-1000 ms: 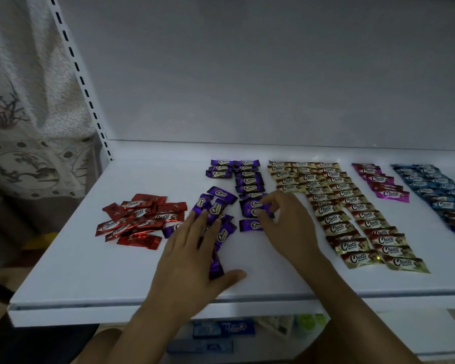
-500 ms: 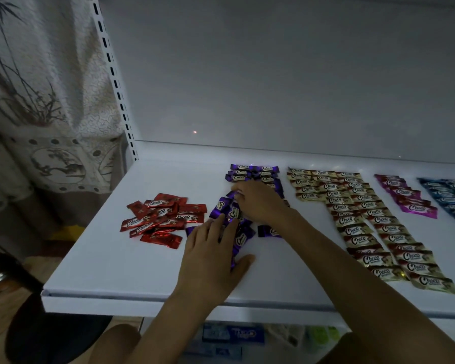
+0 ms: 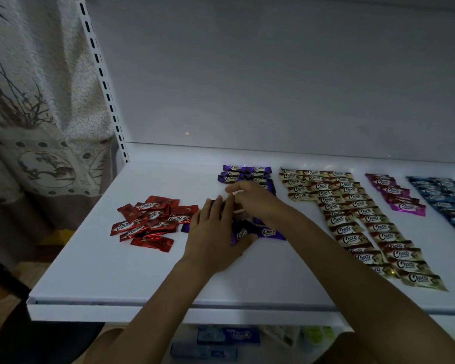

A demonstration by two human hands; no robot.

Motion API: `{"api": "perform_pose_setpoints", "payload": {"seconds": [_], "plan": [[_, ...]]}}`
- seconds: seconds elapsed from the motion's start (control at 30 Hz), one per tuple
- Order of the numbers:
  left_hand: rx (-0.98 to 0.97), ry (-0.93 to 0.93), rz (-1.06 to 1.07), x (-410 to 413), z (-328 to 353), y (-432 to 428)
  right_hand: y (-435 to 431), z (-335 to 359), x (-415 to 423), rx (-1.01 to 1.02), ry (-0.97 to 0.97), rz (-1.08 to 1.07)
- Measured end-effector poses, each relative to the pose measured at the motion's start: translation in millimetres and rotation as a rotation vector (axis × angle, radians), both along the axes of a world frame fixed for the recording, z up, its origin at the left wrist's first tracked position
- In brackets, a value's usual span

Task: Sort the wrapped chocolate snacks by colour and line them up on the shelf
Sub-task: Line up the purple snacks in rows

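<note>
Pile of purples (image 3: 268,232) | right grip (image 3: 255,200) back from the purple row (image 3: 247,173), can't tell if pinching | left grip (image 3: 213,232) flat on it | row unfinished

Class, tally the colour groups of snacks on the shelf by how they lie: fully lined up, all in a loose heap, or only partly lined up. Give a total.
Fully lined up: 3 (gold snacks, pink snacks, blue snacks)
Loose heap: 1 (red snacks)
Partly lined up: 1 (purple snacks)
Total: 5 colour groups
</note>
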State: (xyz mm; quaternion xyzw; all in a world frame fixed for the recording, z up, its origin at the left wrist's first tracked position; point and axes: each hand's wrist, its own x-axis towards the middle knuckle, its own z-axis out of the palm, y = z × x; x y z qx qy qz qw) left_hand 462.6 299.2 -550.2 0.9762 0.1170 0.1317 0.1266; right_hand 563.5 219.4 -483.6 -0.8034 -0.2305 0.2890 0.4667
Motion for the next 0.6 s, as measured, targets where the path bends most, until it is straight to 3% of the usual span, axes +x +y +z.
{"api": "perform_pose_setpoints", "payload": {"seconds": [0.1, 0.23, 0.43, 0.6], "plan": [[0.004, -0.06, 0.0, -2, -2, 1, -11, 5, 1, 0.079, 0.049, -0.05], [-0.029, -0.156, 0.001, -6, 2, 0, -50, 3, -1, 0.224, -0.219, -0.193], [-0.043, -0.241, -0.049, -1, 11, 2, -96, -40, -35, -0.031, -0.841, -0.144], [-0.086, -0.319, -0.083, 3, 13, 6, -103, -50, -39, -0.166, -0.986, -0.124]]}}
